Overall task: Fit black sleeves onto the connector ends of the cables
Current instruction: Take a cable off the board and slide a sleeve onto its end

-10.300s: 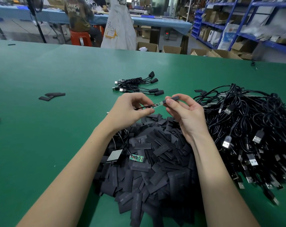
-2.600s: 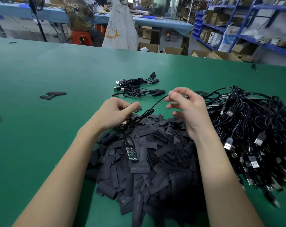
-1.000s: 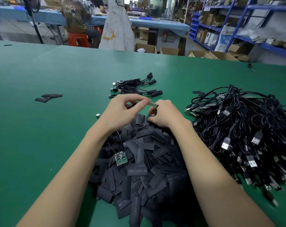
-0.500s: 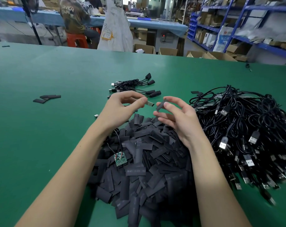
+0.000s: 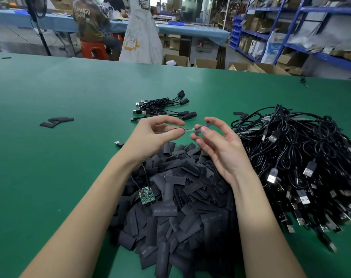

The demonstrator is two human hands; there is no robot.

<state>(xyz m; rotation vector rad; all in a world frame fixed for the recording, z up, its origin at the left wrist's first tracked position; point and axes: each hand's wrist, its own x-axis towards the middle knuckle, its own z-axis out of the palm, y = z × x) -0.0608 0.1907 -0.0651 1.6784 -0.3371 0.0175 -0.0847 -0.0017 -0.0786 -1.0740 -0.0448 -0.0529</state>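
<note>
My left hand pinches a thin black cable just behind its small circuit-board connector end, held level above the table. My right hand pinches a black sleeve between thumb and fingertips, its mouth right at the connector's tip. Below both hands lies a big pile of loose black sleeves. The cable hangs from my left hand down to a green circuit board resting on that pile.
A large tangle of black USB cables fills the right side of the green table. A small bunch of sleeved cables lies beyond my hands. A few stray sleeves lie at left. People sit at a far bench.
My right hand has brought the sleeve from a small gap up to the connector tip. Both hands rose slightly; my left hand keeps its hold on the cable.
</note>
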